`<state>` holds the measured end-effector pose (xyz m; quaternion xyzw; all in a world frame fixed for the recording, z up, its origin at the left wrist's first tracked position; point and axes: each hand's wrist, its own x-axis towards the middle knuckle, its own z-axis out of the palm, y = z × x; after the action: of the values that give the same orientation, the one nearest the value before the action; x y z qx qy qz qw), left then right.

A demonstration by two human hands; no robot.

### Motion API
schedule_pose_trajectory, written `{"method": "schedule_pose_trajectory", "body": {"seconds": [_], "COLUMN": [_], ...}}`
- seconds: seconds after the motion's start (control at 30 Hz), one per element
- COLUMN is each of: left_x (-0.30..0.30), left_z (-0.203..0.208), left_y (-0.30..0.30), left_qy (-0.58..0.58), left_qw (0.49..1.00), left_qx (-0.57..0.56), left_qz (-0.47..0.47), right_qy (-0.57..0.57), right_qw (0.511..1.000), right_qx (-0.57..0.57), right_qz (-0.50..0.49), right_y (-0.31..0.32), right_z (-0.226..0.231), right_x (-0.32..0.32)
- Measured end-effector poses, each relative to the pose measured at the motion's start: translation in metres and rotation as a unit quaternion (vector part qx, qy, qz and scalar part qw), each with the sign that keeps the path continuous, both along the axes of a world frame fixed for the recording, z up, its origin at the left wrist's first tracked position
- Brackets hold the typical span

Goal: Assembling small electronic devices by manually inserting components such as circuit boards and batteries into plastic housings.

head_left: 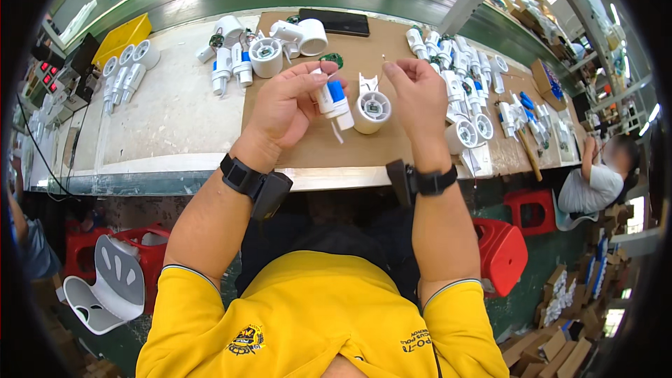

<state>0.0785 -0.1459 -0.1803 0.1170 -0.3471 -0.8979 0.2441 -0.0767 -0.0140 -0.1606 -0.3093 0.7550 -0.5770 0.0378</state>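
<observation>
My left hand (283, 103) is closed around a white plastic device handle (326, 105) with a blue block on it. The handle is tilted, and a thin white strip sticks out of its lower end. To the right, my right hand (421, 94) is raised with its fingers pinched. Something small and thin shows at its fingertips, too small to name. Between the hands, a round white housing (369, 120) with a small circuit part inside sits on the brown board. A green circuit board (332, 60) lies just beyond my left fingers.
White housings with blue parts are grouped at left (241, 63) and right (465, 84). A dark flat slab (334, 22) lies at the back. At far left is a yellow bin (122, 38); a wooden-handled tool (530, 157) lies at right. Another person (595, 178) sits beyond red stools (500, 255).
</observation>
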Motion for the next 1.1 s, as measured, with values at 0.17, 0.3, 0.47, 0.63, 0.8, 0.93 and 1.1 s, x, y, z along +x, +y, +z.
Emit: {"method": "schedule_pose_trajectory", "body": {"seconds": [0.17,0.3,0.47,0.63,0.8,0.93,1.1], "left_x": [0.007,0.011,0.012,0.010,0.011,0.011,0.012], "left_z": [-0.019,-0.027,-0.030,-0.029,-0.032,-0.033,-0.034], "left_y": [-0.015,-0.022,-0.025,-0.020,-0.025,-0.028,-0.028], "left_qy": [0.018,-0.002,0.005,-0.006,0.034,0.047,0.034], "left_qw": [0.998,0.999,0.997,0.997,0.990,0.985,0.986], "left_qx": [0.035,0.035,-0.056,-0.062,-0.071,-0.085,-0.098], "left_qz": [-0.045,-0.038,-0.056,-0.046,-0.119,-0.142,-0.132], "right_qy": [-0.164,-0.193,-0.167,-0.130,-0.067,0.003,0.089], "right_qw": [0.984,0.968,0.952,0.949,0.949,0.949,0.946], "right_qx": [0.040,-0.042,-0.077,-0.056,-0.002,0.036,0.058], "right_qz": [0.053,0.152,0.243,0.282,0.307,0.313,0.305], "right_y": [-0.025,-0.023,-0.018,-0.014,-0.009,-0.007,-0.006], "right_z": [-0.025,-0.027,-0.026,-0.017,-0.007,0.002,0.004], "right_x": [-0.035,-0.027,-0.010,0.003,0.014,0.017,0.016]}}
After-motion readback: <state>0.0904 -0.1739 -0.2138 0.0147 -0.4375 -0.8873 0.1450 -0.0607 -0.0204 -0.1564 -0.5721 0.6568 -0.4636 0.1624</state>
